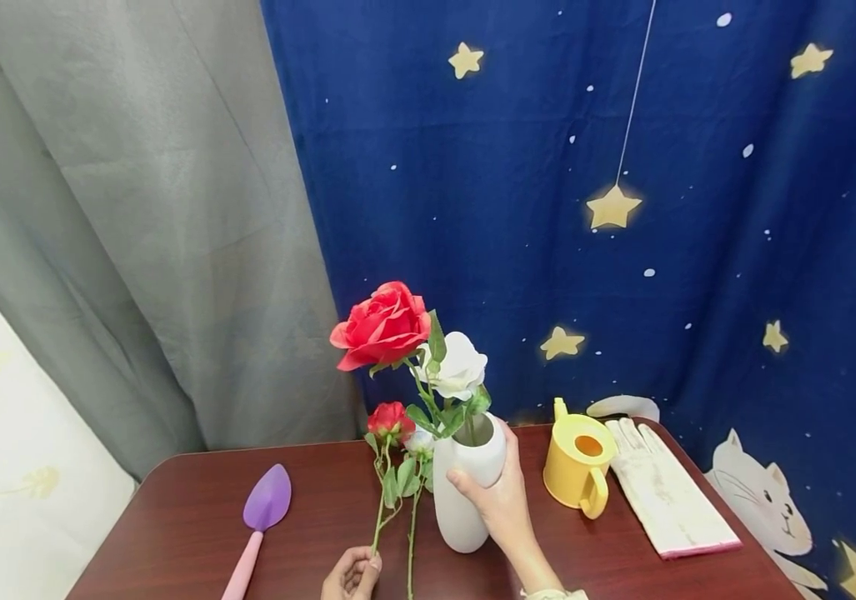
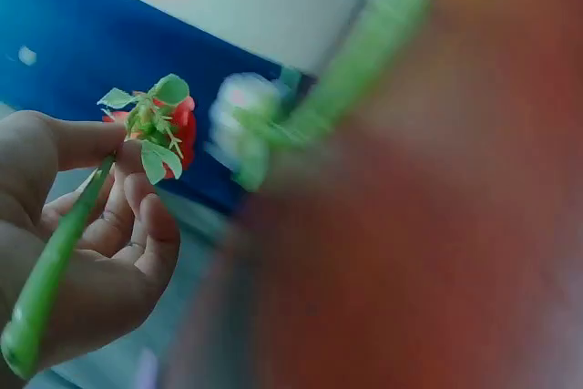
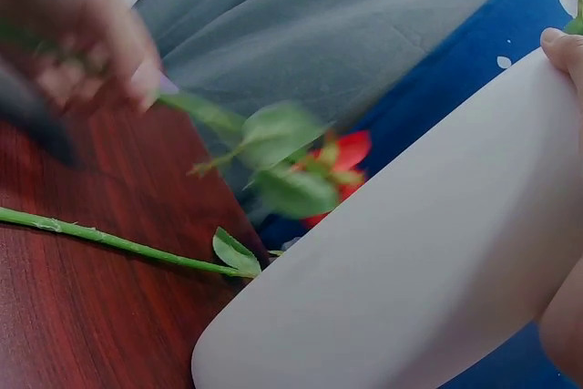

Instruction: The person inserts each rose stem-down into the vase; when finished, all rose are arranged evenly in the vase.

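Observation:
My right hand grips a white vase around its right side, thumb across the front. Out of the vase's mouth rise a large red rose and a white rose. With thumb and fingers my left hand pinches the green stem of a smaller red rose; in the left wrist view that stem crosses the palm. Beside it, a second white rose lies with its stem on the table, left of the vase. The right wrist view shows the held rose blurred.
A purple trowel with a pink handle lies on the left of the brown table. Right of the vase stand a yellow watering can and a pair of white gloves. Grey and blue curtains hang behind.

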The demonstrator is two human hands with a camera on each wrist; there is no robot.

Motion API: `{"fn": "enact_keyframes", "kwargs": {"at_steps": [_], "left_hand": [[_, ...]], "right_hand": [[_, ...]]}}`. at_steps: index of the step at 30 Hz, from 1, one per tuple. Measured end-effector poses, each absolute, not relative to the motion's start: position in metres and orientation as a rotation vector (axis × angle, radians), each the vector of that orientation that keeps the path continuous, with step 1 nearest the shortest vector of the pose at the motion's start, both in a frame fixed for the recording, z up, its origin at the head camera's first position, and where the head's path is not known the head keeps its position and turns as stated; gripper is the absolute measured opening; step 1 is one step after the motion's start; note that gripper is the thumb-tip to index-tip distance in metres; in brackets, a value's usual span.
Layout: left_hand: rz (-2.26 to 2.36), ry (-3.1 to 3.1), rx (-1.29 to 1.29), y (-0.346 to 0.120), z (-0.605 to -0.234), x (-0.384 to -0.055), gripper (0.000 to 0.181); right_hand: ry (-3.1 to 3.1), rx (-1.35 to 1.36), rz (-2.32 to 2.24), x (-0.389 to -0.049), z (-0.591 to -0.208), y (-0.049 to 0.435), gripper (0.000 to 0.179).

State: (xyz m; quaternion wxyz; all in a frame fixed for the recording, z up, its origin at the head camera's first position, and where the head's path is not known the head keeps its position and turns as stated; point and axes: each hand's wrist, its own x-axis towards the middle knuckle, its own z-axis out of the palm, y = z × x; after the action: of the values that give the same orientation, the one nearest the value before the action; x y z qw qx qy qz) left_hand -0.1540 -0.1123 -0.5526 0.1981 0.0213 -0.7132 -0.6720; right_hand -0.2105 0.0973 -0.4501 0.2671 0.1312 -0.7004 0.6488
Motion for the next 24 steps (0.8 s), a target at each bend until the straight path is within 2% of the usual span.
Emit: {"fn": "enact_keyframes", "kwargs": {"at_steps": [5, 8, 17, 24], "left_hand": [[-1.972, -1.913, 0.076, -0.118, -0.516, -0.147, 0.006], [-1.998, -1.863, 0.064, -0.119, -0.507, -0.145, 0.001], [-2.258, -1.62, -0.06, -0.119, -0.481, -0.136, 0.022], [-2.478, -1.323, -0.4, -0.116, -0.461, -0.135, 0.028]], "right_hand": [[-1.905, 0.333, 1.745, -0.211, -0.45, 0.097, 0.085], [-1.913, 0.326, 1.747, -0.212, -0.451, 0.097, 0.086], [-1.913, 0.358, 1.744, -0.209, -0.449, 0.098, 0.086], [-1.9, 0.363, 1.769, -0.209, -0.45, 0.098, 0.085]]}}
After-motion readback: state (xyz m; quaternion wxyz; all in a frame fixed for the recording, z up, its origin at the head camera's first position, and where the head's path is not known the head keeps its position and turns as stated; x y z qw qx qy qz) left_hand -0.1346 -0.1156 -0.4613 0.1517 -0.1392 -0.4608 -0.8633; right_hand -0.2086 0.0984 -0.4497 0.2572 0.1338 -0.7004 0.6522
